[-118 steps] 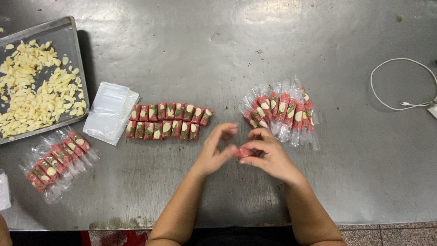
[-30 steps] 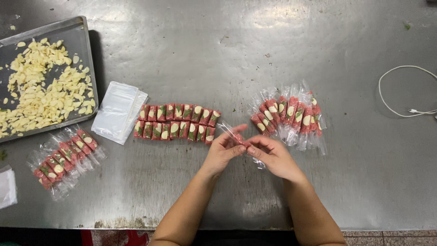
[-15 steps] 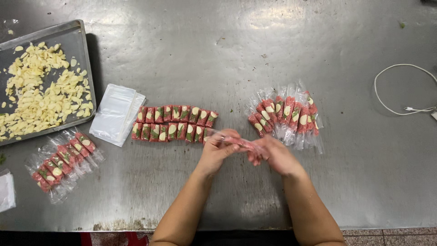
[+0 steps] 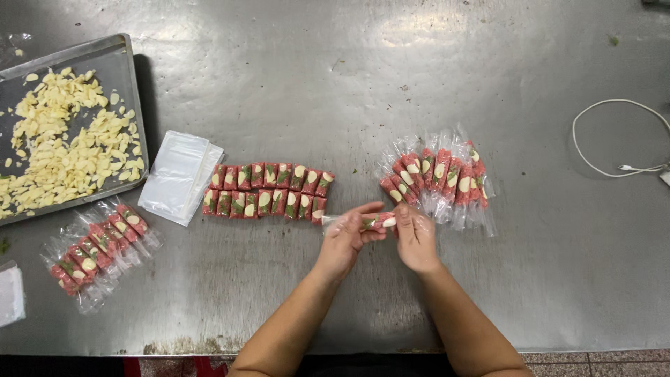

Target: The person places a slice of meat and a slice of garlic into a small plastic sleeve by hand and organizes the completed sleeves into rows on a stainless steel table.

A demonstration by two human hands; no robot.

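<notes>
I see my left hand and right hand pinching one wrapped sweet between them — bare sweets just left of the grip, the bagged pile just beyond its right.

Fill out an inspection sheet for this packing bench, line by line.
Surface: metal table, scuffed, a few crumbs.
Job's things: one red candy piece in a clear bag; two rows of unwrapped pieces; bagged pile on the right; bagged pile on the left; stack of empty bags.
Clutter: tray of pale nut slices.
Grips: left hand and right hand both pinch the bagged piece.
Cables: white cable, looped at the right edge.
Surroundings: tiled floor below the table edge.
</notes>
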